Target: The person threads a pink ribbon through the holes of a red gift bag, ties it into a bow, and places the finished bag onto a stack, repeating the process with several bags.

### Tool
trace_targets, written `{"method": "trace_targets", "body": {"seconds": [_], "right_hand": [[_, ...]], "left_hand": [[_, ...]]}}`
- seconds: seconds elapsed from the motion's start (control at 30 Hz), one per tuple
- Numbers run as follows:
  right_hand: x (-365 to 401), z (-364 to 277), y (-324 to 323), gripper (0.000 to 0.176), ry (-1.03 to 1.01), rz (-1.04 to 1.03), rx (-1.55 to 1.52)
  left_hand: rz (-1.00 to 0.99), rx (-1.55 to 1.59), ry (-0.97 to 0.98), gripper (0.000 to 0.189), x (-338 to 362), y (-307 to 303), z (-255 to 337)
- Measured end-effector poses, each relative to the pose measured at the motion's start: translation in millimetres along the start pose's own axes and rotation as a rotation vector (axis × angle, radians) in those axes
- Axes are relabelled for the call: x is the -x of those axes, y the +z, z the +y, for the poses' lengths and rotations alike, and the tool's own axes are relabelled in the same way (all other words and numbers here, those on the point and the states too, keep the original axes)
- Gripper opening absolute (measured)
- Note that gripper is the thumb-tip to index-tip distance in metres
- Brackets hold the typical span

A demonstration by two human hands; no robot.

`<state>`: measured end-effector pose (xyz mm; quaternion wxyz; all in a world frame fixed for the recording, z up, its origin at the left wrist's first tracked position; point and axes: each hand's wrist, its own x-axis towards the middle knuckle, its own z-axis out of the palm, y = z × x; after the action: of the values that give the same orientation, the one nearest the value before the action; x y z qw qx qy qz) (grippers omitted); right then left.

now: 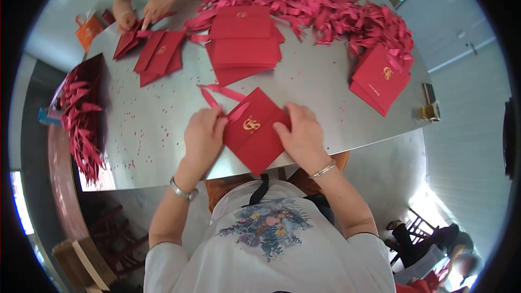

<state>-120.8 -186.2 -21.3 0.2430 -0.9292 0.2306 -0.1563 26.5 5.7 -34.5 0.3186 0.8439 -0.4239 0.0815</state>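
A red folded card bag (259, 140) with a gold emblem and a pink ribbon lies tilted at the table's near edge. My left hand (205, 133) grips its left corner beside the ribbon. On the right side, my right hand (301, 133) holds the bag's edge, thumb on top. Beyond them is a stack of red bags (242, 46). Another red stack (381, 78) sits at the right, and more red bags (160, 54) lie at the left.
Pink ribbons (320, 8) are heaped along the table's far side. Others hang from a container (81, 114) at the left. A co-worker's hands (144, 13) handle a red bag at the far left. A glass cup (430, 112) stands near the right edge; red scraps dot the table (320, 81).
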Motion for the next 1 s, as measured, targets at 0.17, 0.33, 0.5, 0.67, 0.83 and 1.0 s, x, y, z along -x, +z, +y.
{"method": "trace_targets", "body": {"seconds": [0.17, 0.33, 0.5, 0.67, 0.83, 1.0], "right_hand": [[-5.5, -8.1, -6.2, 0.039, 0.182, -0.097, -0.363], [-13.4, -17.3, -38.4, 0.028, 0.229, -0.155, -0.841], [-28.5, -36.5, -79.6, 0.021, -0.504, 0.442, -0.192], [5.7, -45.5, -26.4, 0.018, -0.464, -0.072, -0.066], [-80.2, 8.5, -36.0, 0.019, -0.128, 0.08, -0.08], [-179.9, 109.7, -25.5, 0.019, -0.362, 0.46, 0.348]], "left_hand": [[0.018, -0.056, -0.041, 0.03, 6.2, 3.8, 15.2], [0.024, 0.292, -0.242, 0.05, 12.4, -9.5, 17.6], [0.187, 0.354, -0.262, 0.045, 20.6, -9.2, 8.4], [0.309, 0.376, -0.285, 0.039, 22.8, -4.1, 9.4], [0.325, 0.201, -0.074, 0.033, 20.7, -7.1, 19.1], [0.192, 0.14, 0.103, 0.03, -14.8, -0.3, 50.3]]}}
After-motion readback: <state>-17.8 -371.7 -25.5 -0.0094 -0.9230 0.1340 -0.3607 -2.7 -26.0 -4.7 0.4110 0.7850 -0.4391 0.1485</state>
